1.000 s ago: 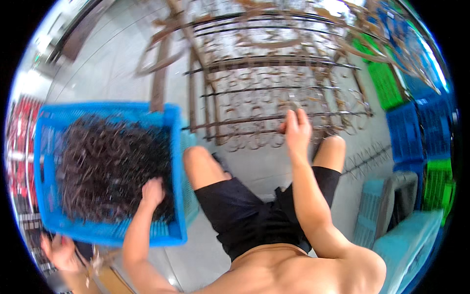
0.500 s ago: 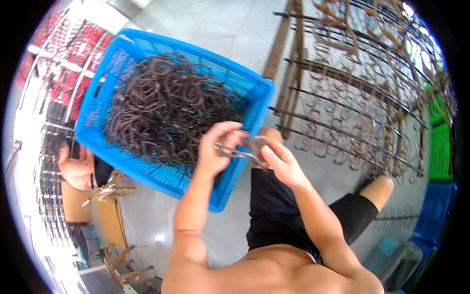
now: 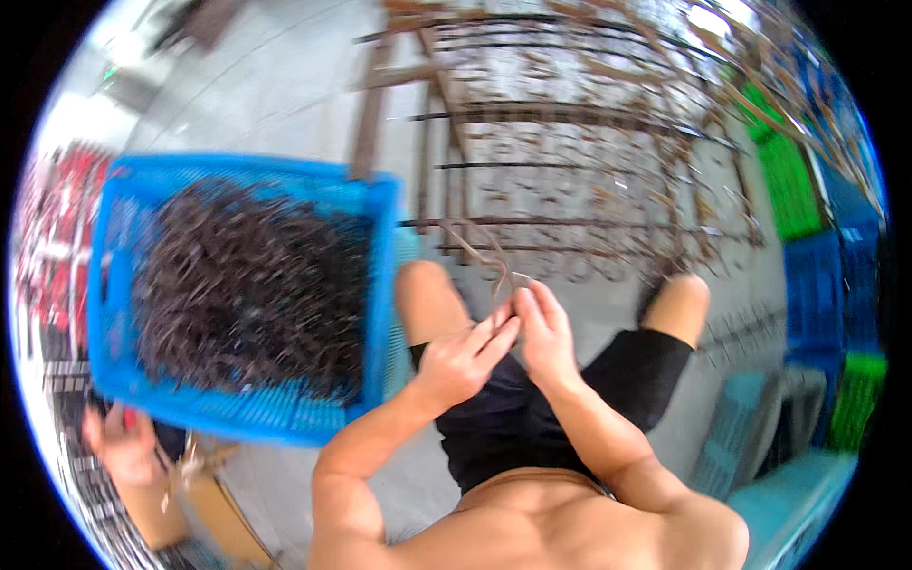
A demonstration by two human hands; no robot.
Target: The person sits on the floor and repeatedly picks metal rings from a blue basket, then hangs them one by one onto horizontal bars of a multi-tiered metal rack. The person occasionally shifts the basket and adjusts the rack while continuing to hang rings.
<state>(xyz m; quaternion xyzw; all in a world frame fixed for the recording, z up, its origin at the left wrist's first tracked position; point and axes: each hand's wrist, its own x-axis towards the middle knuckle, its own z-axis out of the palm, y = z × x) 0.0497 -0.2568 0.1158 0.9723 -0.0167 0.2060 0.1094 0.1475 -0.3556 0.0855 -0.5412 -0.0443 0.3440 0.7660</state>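
My left hand (image 3: 465,366) and my right hand (image 3: 543,332) meet above my lap, fingertips almost touching. Both are closed in a pinch on a thin, curved brownish strip (image 3: 498,270) that sticks out beyond the fingers toward the rack. Its exact kind is not clear, and its lower end is hidden by the fingers. To the left of my hands stands a blue plastic crate (image 3: 384,275), holding a heap of dark brown curved strips (image 3: 252,285) similar in look. The picture is smeared by motion.
A rack with dark bars (image 3: 560,114) and rows of hanging curved pieces stands ahead and to the right. Green (image 3: 788,190) and blue crates (image 3: 815,294) are stacked far right. Another person's hand (image 3: 123,446) shows at lower left, beside a cardboard piece (image 3: 223,518).
The view has swung right, so the crate and rack sit further left in the picture. My hands have moved away from the crate's edge to above my lap, still holding a thin strip.
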